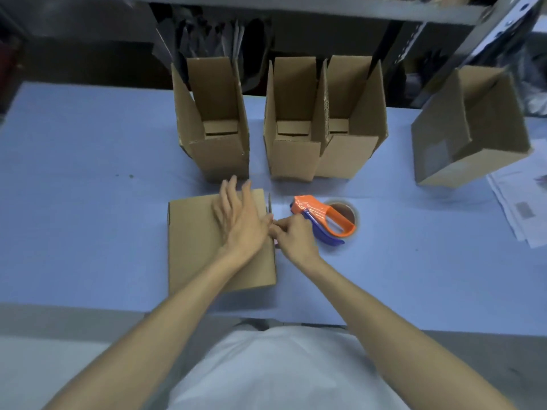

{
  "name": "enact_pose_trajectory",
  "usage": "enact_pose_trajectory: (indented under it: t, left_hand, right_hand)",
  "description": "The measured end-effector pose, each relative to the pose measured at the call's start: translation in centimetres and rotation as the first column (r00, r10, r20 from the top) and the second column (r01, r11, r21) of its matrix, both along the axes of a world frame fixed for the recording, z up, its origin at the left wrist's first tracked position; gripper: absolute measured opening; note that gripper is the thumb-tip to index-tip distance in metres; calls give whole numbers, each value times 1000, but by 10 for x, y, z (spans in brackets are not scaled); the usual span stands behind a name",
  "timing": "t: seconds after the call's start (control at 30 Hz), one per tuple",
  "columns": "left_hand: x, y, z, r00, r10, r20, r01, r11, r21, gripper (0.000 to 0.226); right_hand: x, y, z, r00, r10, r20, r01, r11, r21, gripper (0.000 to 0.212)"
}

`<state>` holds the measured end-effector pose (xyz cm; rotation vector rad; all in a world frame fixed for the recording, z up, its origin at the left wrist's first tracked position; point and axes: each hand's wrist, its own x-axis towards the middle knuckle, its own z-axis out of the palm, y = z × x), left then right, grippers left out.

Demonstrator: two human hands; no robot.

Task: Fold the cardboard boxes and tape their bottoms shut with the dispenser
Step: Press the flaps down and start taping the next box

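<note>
A cardboard box (195, 247) stands upside down on the blue table (74, 202), its closed bottom facing up. My left hand (239, 217) lies flat on that bottom near the right edge, fingers spread. My right hand (293, 235) presses with pinched fingers against the box's right side, right beside my left thumb; whether it grips tape is unclear. An orange and blue tape dispenser (325, 220) lies on the table just right of my right hand, untouched.
Three open upright boxes stand in a row behind: one (216, 152) at centre-left and two (293, 155) (346, 155) touching each other. A tilted box (461, 149) sits at the right by a stack of papers (521, 208). Dark shelving (296, 31) rises behind the table.
</note>
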<state>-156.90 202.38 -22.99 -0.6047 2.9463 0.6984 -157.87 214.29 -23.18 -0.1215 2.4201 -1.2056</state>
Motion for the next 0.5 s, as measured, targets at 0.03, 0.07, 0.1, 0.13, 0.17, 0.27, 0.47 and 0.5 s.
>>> enact_pose_trajectory:
  t: [0.03, 0.07, 0.1, 0.13, 0.17, 0.27, 0.47, 0.5]
  left_hand:
    - [13, 11, -3, 998, 44, 36, -45, 998, 32, 80]
    - [25, 21, -8, 995, 56, 89, -60, 997, 45, 86]
    - [35, 28, -13, 989, 48, 141, -53, 998, 29, 92]
    - [41, 33, -17, 983, 30, 181, -28, 1000, -11, 96]
    - [44, 36, -21, 978, 9, 210, 4, 998, -59, 99]
    - [45, 37, -23, 978, -6, 208, 42, 985, -169, 100]
    - [46, 28, -20, 987, -36, 158, 62, 985, -164, 97]
    - [45, 28, -19, 986, -34, 160, 60, 985, -162, 95]
  right_hand:
    - [-5, 8, 0, 999, -26, -26, 26, 1000, -10, 33]
    - [-9, 18, 0, 994, -63, -91, 64, 998, 11, 24]
    - [-13, 30, -3, 981, -97, -167, 109, 992, 68, 17]
    - [-17, 40, -5, 970, -95, -224, 134, 977, 167, 14]
    - [-19, 49, -9, 969, -52, -243, 125, 948, 294, 16]
    - [-21, 60, -26, 983, 88, -162, 7, 860, 510, 37]
    - [-18, 69, -44, 987, 131, -97, -46, 794, 606, 49]
    - [-19, 73, -43, 981, 159, -114, -57, 791, 610, 50]
